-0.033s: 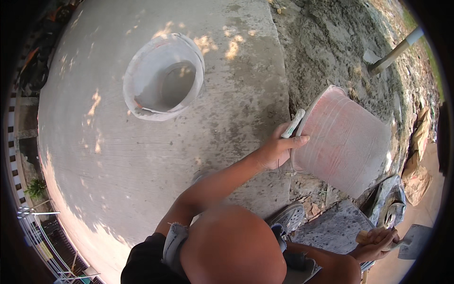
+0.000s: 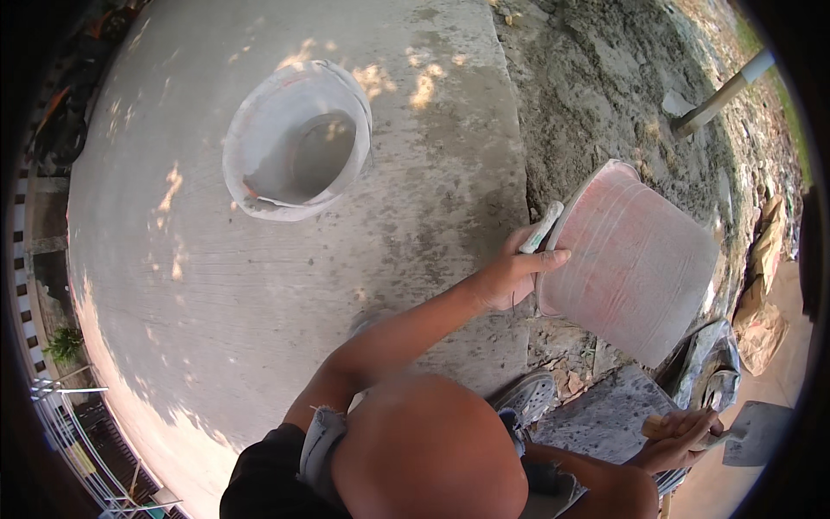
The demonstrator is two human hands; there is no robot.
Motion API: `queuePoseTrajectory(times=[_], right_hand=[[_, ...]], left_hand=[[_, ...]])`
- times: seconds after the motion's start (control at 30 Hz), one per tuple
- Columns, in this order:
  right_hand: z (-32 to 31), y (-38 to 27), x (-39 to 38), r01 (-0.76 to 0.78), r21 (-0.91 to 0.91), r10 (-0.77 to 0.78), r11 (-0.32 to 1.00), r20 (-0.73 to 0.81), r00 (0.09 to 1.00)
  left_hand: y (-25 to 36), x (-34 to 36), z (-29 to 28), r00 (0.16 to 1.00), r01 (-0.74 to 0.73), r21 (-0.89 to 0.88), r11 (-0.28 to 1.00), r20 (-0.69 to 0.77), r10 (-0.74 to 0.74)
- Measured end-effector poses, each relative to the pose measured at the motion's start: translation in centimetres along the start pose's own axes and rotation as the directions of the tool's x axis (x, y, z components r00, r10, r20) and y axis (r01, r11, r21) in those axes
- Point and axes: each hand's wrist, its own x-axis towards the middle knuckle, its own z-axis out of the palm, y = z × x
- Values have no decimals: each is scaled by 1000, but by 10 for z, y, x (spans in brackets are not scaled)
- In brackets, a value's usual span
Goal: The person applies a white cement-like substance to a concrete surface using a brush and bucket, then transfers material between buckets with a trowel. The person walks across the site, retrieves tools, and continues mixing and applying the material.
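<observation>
My left hand [image 2: 514, 272] is closed on the rim of a pinkish, cement-coated bucket [image 2: 631, 259], its thumb lying on the outer wall. A whitish handle grip [image 2: 542, 227] sticks up beside my fingers. The bucket is tipped on its side with its mouth toward the left, so its inside is hidden. At the lower right my right hand [image 2: 679, 439] is wrapped round a trowel, with its wooden handle end [image 2: 654, 426] on one side and its flat grey blade [image 2: 757, 434] on the other. The blade is apart from the bucket.
A second whitish bucket [image 2: 240, 147] stands upright on the grey concrete slab [image 2: 285, 320], with grey material inside. Rough mortar or soil [image 2: 596, 95] lies beyond the slab's edge. A pole [image 2: 722, 99], crumpled brown paper [image 2: 762, 303] and a speckled board [image 2: 605, 411] are at the right.
My right hand and the trowel have shifted slightly left and up. The held bucket has moved slightly right and down with my left hand.
</observation>
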Motion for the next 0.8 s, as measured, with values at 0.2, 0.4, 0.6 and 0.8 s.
queuePoseTrajectory(times=[0.2,0.4,0.6,0.8], right_hand=[[-34,-15,-10,-241,-435,311,868,97,945],[-24,14,-5,-191,-353,244,916,113,963],[-49,5,13,-309,-314,378,898,190,906],[-50,34,2,-267,-449,477,852,459,749]], left_hand=[[-22,15,-4,1000,0,166,986,-16,3],[-25,30,10,997,67,9,998,45,-67],[-41,29,-5,996,78,49,996,40,-80],[-45,25,5,985,165,47,985,44,-167]])
